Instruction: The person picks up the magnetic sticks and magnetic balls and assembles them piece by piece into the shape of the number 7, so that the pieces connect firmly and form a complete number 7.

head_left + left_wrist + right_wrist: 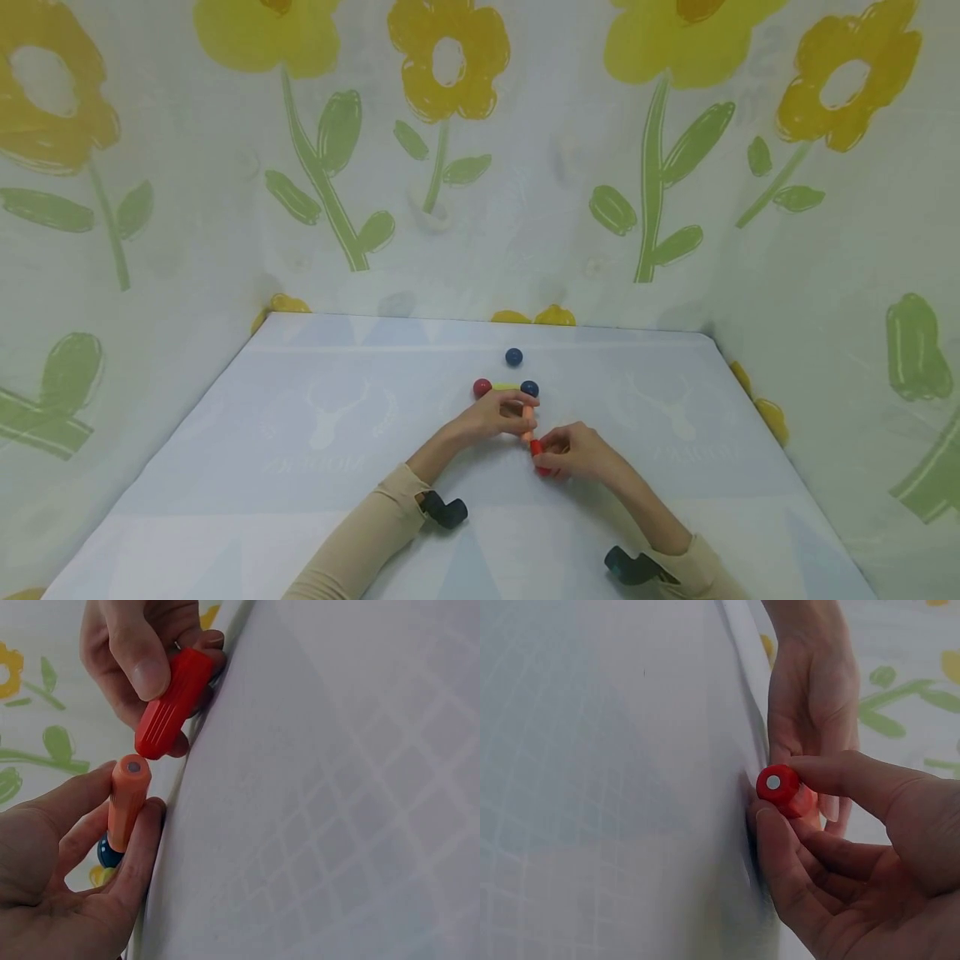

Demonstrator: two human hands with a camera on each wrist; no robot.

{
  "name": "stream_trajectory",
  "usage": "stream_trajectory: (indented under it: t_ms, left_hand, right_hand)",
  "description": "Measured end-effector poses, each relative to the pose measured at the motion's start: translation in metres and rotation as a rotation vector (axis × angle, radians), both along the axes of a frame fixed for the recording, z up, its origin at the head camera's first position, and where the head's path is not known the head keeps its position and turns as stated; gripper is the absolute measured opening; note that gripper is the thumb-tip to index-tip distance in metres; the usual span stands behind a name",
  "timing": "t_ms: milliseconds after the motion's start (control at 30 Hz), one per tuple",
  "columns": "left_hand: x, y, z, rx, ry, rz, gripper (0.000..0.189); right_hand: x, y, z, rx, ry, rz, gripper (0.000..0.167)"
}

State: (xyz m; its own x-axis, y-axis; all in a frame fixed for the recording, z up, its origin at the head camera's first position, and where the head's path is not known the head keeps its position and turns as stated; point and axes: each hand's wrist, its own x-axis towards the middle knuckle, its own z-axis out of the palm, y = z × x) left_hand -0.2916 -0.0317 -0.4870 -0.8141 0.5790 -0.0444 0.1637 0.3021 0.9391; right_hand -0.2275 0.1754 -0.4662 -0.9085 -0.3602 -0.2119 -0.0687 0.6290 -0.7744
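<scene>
My left hand [489, 418] pinches an orange ribbed magnetic rod [126, 806] between thumb and fingers. A small grey metal disc shows at the rod's near end, and a dark blue ball [109, 853] sits at its far end. In my right hand [583, 452], thumb and fingertips grip a red ribbed magnetic rod [174, 705], whose outer end bears a pale round disc in the right wrist view. The red rod's other end is right by the orange rod's near end. Beyond the left hand, a yellow-green rod [506, 386] lies between a red ball [482, 387] and the blue ball.
Another dark blue ball [513, 357] rests alone farther back on the white patterned tabletop [337, 467]. Flower-printed white cloth walls [525, 208] enclose the table at the back and both sides. Dark camera mounts [448, 512] project from both wrists.
</scene>
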Motion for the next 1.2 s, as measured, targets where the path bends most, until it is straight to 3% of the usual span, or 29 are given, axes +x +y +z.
stream_trajectory:
  t_ms: [467, 1200]
  left_hand:
    - [0.0004, 0.0009, 0.0010, 0.000, -0.010, 0.005, 0.038]
    - [-0.0013, 0.0001, -0.0007, -0.001, 0.000, -0.004, 0.037]
  right_hand:
    - [0.0025, -0.0065, -0.0003, 0.003, -0.059, -0.010, 0.027]
    - [0.0013, -0.0097, -0.0025, 0.015, -0.044, -0.021, 0.029]
